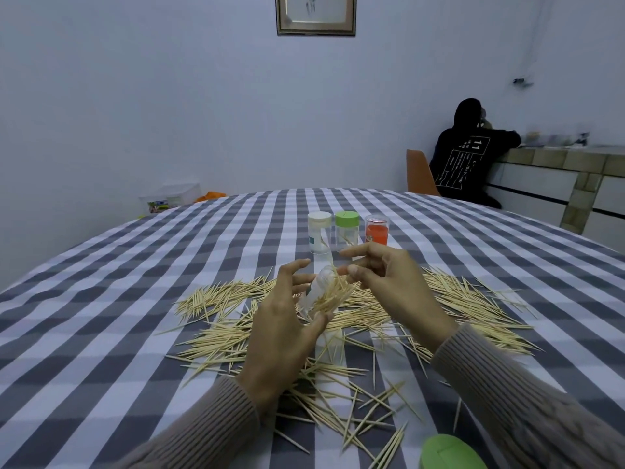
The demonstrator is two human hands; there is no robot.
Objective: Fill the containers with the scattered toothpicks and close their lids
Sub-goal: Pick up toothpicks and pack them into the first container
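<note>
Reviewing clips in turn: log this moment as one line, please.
stage: filling | left hand: holds clear container, tilted | right hand: feeding toothpicks into it | three capped containers behind | many toothpicks scattered

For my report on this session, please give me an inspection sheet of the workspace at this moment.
Surface: table under a grey-and-white checked cloth.
Job's things: scattered toothpicks; clear container held tilted, with toothpicks at its mouth; three lidded containers behind, white lid, green lid, red one.
Clutter: loose green lid at the near edge.
Grippers: left hand grips the clear container; right hand pinches toothpicks at its mouth.
Cables: nothing seen.
Surroundings: seated person in black, orange chair, framed picture.
</note>
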